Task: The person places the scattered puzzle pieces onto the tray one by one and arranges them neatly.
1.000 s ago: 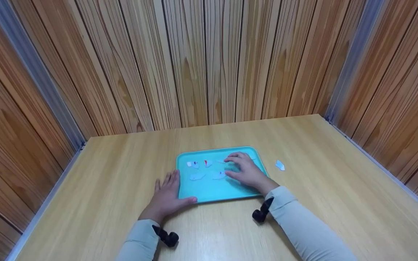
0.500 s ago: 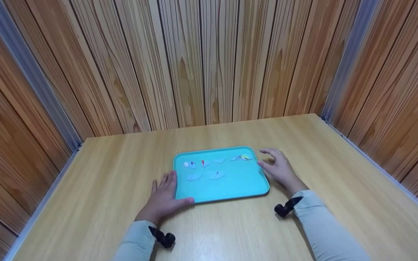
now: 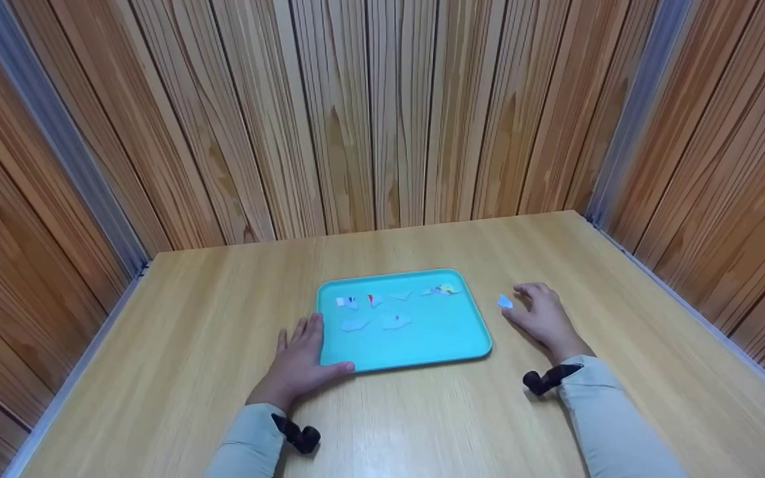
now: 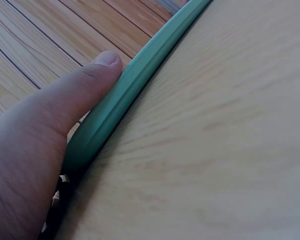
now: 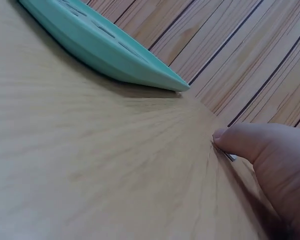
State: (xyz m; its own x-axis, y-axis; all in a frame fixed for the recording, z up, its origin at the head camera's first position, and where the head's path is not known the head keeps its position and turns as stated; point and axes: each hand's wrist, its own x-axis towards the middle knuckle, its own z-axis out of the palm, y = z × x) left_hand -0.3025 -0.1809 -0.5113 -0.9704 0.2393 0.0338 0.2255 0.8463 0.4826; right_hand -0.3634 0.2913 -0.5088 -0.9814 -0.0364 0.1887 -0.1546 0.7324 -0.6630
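Note:
Around the front left corner of the turquoise tray [image 3: 432, 338] lies my left hand [image 3: 296, 368]. Its straight fingers stand against the left side and its thumb [image 4: 97, 75] rests on the rim. My right hand [image 3: 545, 322] is on the table to the right of the tray, thumb and forefinger apart. A small pale scrap of paper [image 3: 504, 301] sits by the thumb tip, and part of it shows behind the thumb [image 5: 240, 140] in the right wrist view. Whether the thumb presses on the scrap I cannot tell.
Several paper scraps lie in the tray: a red-marked piece [image 3: 374, 300], a yellowish piece [image 3: 442, 289] and pale ones such as the scrap [image 3: 396, 321] near the middle. A wooden table [image 3: 389, 425] carries the tray; a wood-plank wall [image 3: 369, 119] rises behind.
My right hand has moved from over the tray, across its right edge, to the scrap on the table. The left hand has kept its place at the tray.

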